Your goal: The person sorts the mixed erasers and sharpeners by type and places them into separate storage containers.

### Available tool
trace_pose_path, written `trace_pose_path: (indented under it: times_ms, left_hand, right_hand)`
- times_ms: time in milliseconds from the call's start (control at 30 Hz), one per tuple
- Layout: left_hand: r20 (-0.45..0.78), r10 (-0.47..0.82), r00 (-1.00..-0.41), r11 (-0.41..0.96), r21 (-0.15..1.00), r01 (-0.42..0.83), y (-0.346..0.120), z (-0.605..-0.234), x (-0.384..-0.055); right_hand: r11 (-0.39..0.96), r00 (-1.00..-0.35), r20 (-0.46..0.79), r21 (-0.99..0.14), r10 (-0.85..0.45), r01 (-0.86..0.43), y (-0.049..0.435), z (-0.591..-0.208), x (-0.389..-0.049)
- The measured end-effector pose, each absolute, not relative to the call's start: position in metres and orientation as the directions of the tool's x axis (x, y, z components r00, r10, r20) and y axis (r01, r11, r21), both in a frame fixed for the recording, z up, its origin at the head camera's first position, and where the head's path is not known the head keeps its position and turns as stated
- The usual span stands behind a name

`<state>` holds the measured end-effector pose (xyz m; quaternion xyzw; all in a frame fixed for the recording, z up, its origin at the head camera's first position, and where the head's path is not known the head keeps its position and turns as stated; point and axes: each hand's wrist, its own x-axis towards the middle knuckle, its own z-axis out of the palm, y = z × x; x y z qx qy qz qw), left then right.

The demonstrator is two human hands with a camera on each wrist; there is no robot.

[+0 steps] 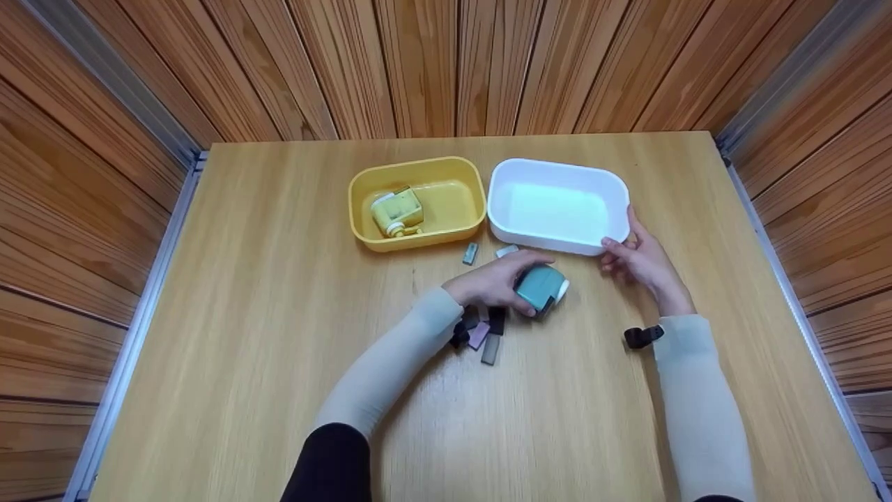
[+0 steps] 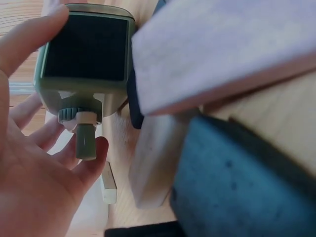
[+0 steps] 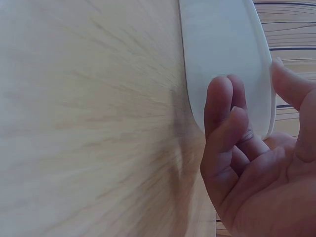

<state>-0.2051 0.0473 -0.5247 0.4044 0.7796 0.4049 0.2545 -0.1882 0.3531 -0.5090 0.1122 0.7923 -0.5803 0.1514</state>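
My left hand (image 1: 498, 282) grips a boxy teal container (image 1: 540, 287) with a white end, above the middle of the table. Seen in the left wrist view, the container has a dark square panel, and a ribbed knob and short spout below it. Its exact kind is unclear. My right hand (image 1: 644, 265) holds the white bin (image 1: 561, 245) at its front right corner, thumb and fingers on the rim and outer wall. Beneath the left wrist lies a cluster of small blocks, among them a purple block (image 1: 478, 335), a grey block (image 1: 490, 350) and dark ones partly hidden.
A yellow bin (image 1: 359, 230) stands left of the white one, with a yellow boxy container (image 1: 398, 209) lying inside. Just in front of the bins lie a small teal block (image 1: 470, 253) and a pale block (image 1: 507, 250). Wood-panelled walls enclose the table.
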Motion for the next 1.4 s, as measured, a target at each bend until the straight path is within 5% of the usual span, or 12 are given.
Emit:
trace_pose_path:
  times_ms: [900, 1400]
  left_hand:
    - [-0.065, 0.76, -0.647, 0.397, 0.834, 0.382, 0.046, -0.521, -0.2]
    - [-0.004, 0.733, -0.68, 0.377, 0.834, 0.402, 0.032, -0.502, -0.202]
  right_hand:
    - [0.304, -0.925, -0.379, -0.883, -0.011, 0.358, 0.342, -0.486, -0.18]
    - [0.32, -0.93, -0.368, -0.88, 0.004, 0.35, 0.358, -0.515, -0.189]
